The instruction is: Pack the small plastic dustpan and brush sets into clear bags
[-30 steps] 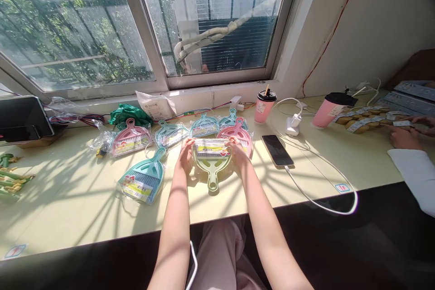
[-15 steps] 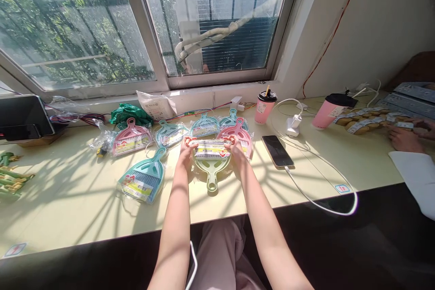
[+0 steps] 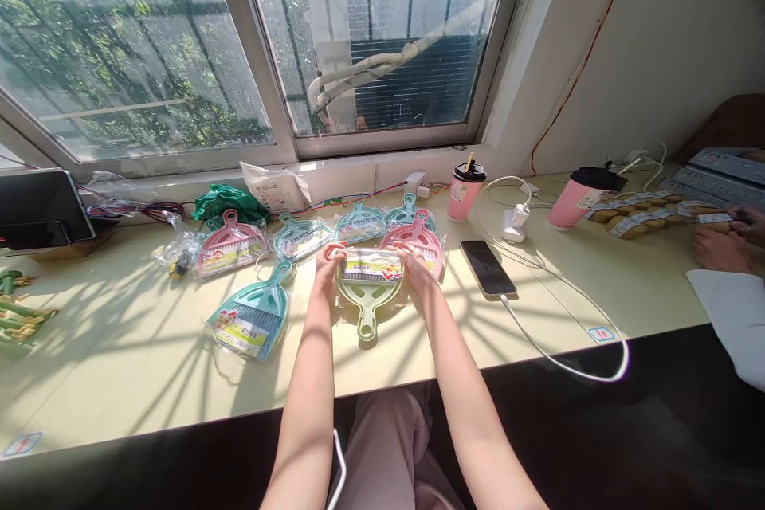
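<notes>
Between my two hands is a green dustpan and brush set point(image 3: 368, 299) in a clear bag, its handle pointing toward me. My left hand point(image 3: 326, 267) pinches the far left corner of it, and my right hand point(image 3: 415, 264) grips the far right corner. A yellow printed label and bristles show along its far edge. Left of my left arm lies a bagged blue dustpan set point(image 3: 254, 315). Behind my hands are a pink dustpan set point(image 3: 421, 239), partly hidden by my right hand, and several blue ones, among them a blue dustpan set point(image 3: 360, 221).
Another pink dustpan set point(image 3: 232, 243) lies at left, near a green plastic bag point(image 3: 230, 203). Rightward are a phone point(image 3: 487, 267) on a white cable, a pink cup point(image 3: 464, 195) and a second pink cup point(image 3: 577, 203). A co-worker's hand point(image 3: 723, 247) is at far right.
The green dustpan set has shifted and turned slightly, its handle end moving a little left. Both hands keep their hold. At far right the co-worker's hands have moved slightly.
</notes>
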`<action>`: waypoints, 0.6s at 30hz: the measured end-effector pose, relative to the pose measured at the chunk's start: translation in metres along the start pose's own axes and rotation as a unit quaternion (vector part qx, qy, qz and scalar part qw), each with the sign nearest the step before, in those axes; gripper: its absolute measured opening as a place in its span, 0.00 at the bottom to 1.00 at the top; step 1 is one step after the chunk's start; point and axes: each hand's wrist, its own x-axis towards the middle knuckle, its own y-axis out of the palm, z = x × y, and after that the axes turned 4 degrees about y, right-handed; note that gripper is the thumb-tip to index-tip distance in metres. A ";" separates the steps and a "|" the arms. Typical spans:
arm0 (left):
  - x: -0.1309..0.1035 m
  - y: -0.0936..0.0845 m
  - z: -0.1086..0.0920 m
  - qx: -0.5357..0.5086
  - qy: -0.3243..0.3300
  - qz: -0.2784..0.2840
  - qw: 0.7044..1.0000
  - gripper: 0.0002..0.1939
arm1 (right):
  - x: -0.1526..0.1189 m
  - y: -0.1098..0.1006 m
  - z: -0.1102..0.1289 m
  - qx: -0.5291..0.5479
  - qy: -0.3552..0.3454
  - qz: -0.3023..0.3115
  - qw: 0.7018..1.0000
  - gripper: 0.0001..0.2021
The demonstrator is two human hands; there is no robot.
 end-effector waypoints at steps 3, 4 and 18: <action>-0.010 0.003 -0.004 -0.033 -0.008 -0.028 0.999 0.21 | -0.008 0.001 0.010 0.021 0.025 0.001 0.999 0.16; -0.011 0.003 -0.005 -0.038 -0.010 -0.027 0.999 0.23 | -0.010 0.002 0.012 0.019 0.024 0.001 1.000 0.16; 0.001 0.000 -0.001 0.007 0.030 0.006 1.000 0.38 | -0.020 0.001 0.007 -0.070 -0.064 -0.021 0.995 0.22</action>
